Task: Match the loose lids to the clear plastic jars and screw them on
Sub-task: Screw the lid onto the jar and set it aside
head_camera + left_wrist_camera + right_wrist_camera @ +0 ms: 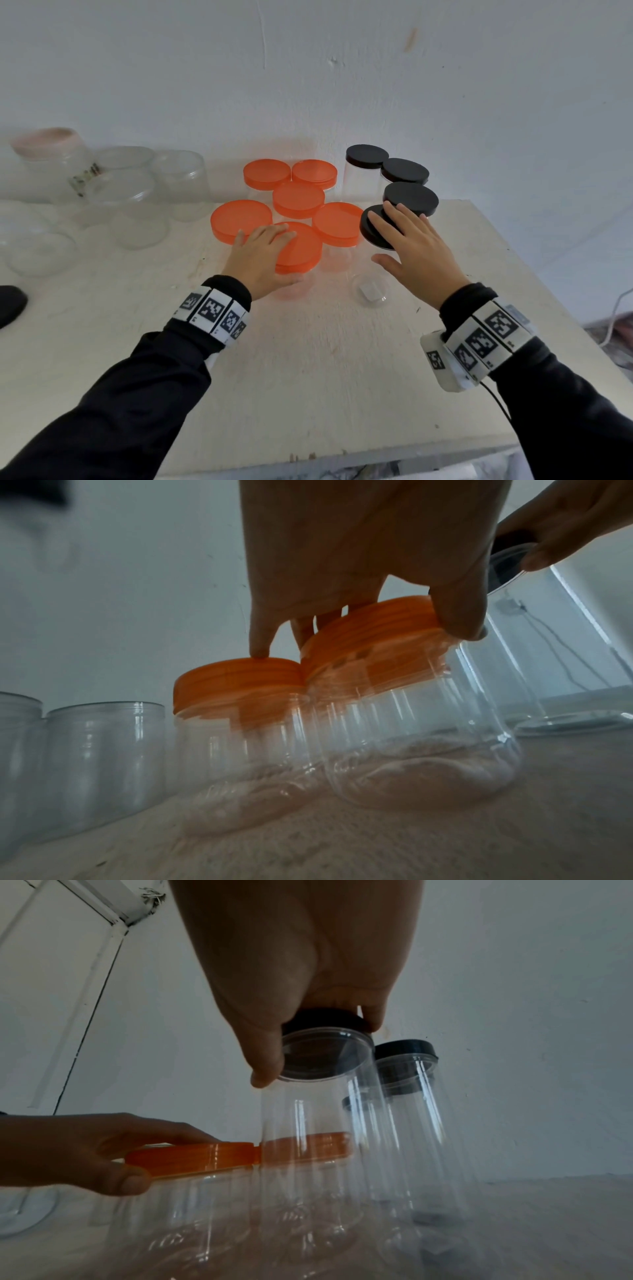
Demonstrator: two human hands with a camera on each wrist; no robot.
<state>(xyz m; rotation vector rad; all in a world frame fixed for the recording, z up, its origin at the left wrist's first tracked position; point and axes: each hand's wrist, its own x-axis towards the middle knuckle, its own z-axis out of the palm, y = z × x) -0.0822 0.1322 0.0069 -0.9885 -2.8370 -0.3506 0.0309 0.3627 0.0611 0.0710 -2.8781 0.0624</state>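
Left hand grips orange lid on near clear jar | right hand grips black lid on tall jar | off-white table, white wall

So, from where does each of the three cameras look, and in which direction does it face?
Head: high, facing forward and down at the table; both hands and dark sleeves show.
Left wrist: low, looking along the left hand gripping the orange lid.
Right wrist: low, looking along the right hand gripping the black lid.
Shared: both wrist views show the orange lid and the other hand.
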